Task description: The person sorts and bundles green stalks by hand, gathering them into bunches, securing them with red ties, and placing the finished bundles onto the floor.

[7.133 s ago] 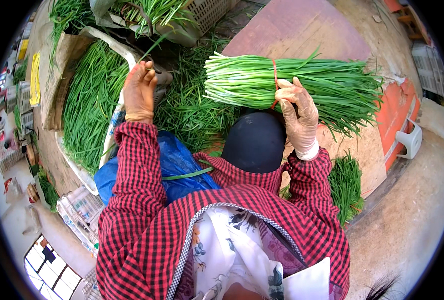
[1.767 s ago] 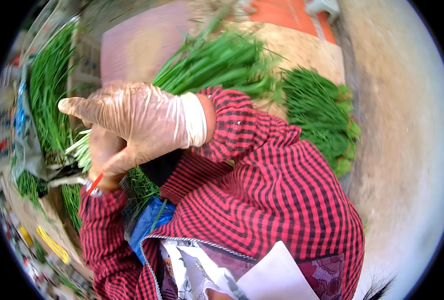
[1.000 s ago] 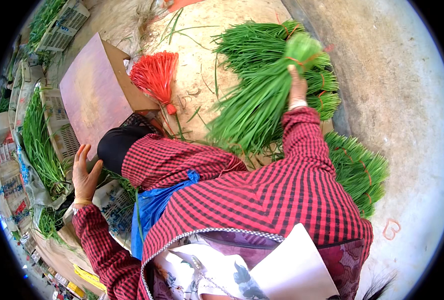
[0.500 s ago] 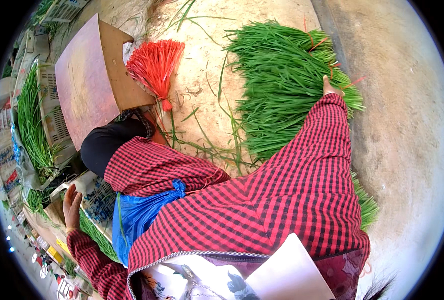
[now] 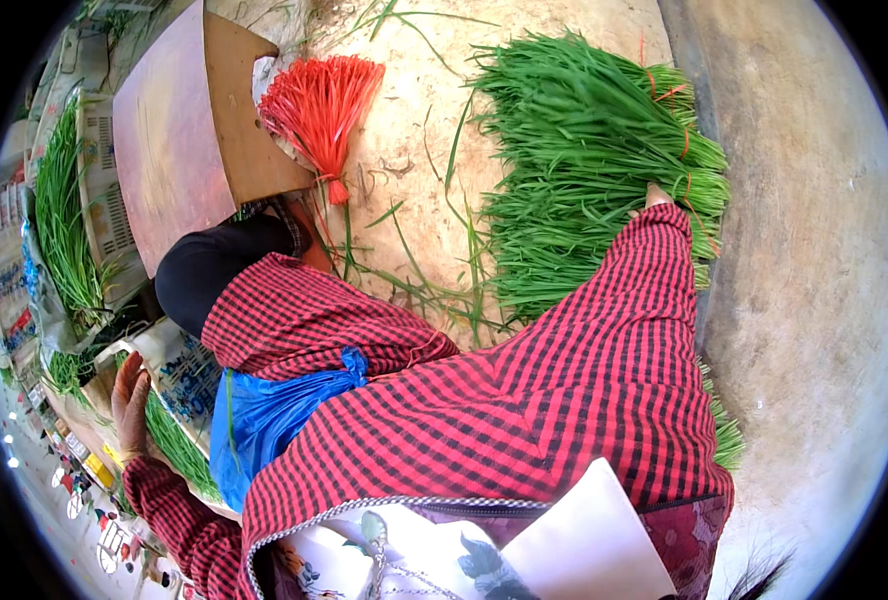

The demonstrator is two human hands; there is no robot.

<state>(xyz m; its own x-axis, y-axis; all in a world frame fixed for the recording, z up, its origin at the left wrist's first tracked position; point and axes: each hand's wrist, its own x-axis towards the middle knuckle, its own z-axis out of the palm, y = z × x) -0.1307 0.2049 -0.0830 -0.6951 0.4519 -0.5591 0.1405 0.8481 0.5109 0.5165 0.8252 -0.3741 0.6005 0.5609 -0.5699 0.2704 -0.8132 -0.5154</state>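
Note:
My right hand (image 5: 656,197) reaches far forward onto green bundles of chives (image 5: 564,185), which look tied with red strips near their pale cut ends. It grips the nearer bundle close to its stems. Part of the fingers is hidden by the leaves and the checked sleeve. My left hand (image 5: 132,405) is held out at the left, holding nothing, its fingers stretched upward and slightly apart. Beyond my knee a fan-shaped bunch of red plastic strips (image 5: 324,115) stands on the floor, gathered at its near end.
A wooden board stool (image 5: 174,130) stands at the upper left. Crates (image 5: 104,160) with loose chives (image 5: 64,210) line the left side. A blue plastic bag (image 5: 274,405) is tied at my waist. Stray leaves (image 5: 434,290) litter the floor, and more stems (image 5: 722,425) show beside my right side.
My right hand has come slightly nearer along the bundles, and the nearer tied stems have shifted toward me. My left hand has moved a little outward. The whole view has tilted slightly.

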